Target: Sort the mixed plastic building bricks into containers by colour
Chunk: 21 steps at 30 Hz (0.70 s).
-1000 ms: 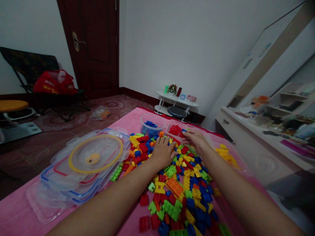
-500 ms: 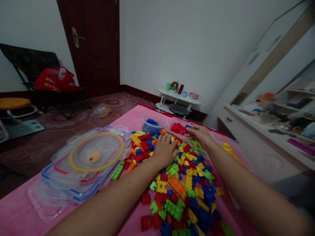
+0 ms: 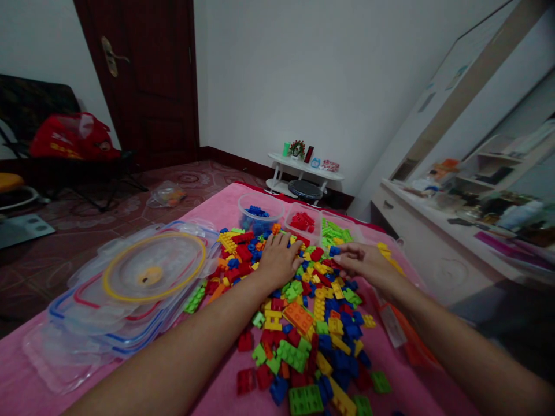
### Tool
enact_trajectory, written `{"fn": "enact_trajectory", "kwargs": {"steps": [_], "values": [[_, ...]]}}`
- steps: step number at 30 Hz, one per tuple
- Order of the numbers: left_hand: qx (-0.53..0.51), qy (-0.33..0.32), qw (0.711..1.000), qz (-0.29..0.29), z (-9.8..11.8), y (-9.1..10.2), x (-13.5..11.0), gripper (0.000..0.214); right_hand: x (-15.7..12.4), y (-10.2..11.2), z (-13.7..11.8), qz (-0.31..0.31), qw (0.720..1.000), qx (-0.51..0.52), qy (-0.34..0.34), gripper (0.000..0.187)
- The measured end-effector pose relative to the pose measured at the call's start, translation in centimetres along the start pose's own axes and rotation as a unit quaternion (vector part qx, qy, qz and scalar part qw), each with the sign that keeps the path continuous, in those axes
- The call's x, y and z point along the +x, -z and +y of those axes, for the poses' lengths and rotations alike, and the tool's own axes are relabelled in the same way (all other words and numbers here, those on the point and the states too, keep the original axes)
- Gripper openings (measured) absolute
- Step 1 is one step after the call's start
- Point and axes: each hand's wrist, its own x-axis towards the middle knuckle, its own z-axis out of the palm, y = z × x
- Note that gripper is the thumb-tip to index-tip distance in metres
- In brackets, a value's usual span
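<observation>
A big heap of red, yellow, blue, green and orange toy bricks (image 3: 303, 323) lies on a pink cloth (image 3: 217, 208). My left hand (image 3: 277, 261) rests palm down on the far part of the heap with its fingers spread. To its right, my right hand (image 3: 362, 263) pinches a small blue brick (image 3: 334, 251) just above the heap. Beyond the heap stand a clear tub of blue bricks (image 3: 259, 212), a tub of red bricks (image 3: 302, 222) and a tub of green bricks (image 3: 336, 232).
A stack of clear lids with coloured rims (image 3: 134, 283) lies left of the heap. A clear tub with yellow bricks (image 3: 390, 260) stands on the right. A white dresser (image 3: 433, 231) is at the right, a small white shelf (image 3: 303, 173) by the far wall, a dark door (image 3: 143, 81) behind.
My right hand has drawn back from the red tub to the heap and now pinches a blue brick. The view has shifted right. My left hand has stayed on the heap.
</observation>
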Motion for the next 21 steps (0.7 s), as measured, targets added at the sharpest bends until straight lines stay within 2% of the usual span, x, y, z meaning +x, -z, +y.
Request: {"fn": "enact_trajectory", "kwargs": {"steps": [5,10,13,15,17,21], "values": [[0.004,0.001,1.000,0.004,0.1,-0.1,0.1,0.046,1.4,-2.0,-0.9,-0.062,0.998,-0.025,0.021,0.021],[0.018,0.010,1.000,-0.001,0.1,-0.2,0.1,0.046,5.7,-5.4,-4.5,-0.106,0.989,-0.040,0.090,0.008],[0.011,0.004,1.000,0.004,0.1,-0.2,0.1,0.045,8.1,-7.4,-7.5,-0.062,0.988,-0.009,0.140,0.010],[0.004,0.004,1.000,0.006,0.0,-0.1,0.1,0.045,9.3,-8.3,-9.2,-0.025,0.986,0.027,0.164,0.026],[-0.002,0.007,1.000,0.008,0.0,0.0,0.0,0.044,10.3,-8.7,-10.1,-0.003,0.982,0.046,0.182,0.034],[-0.014,0.008,1.000,0.008,0.1,0.2,-0.1,0.044,12.4,-7.7,-9.4,0.040,0.984,0.004,0.173,0.013]]}}
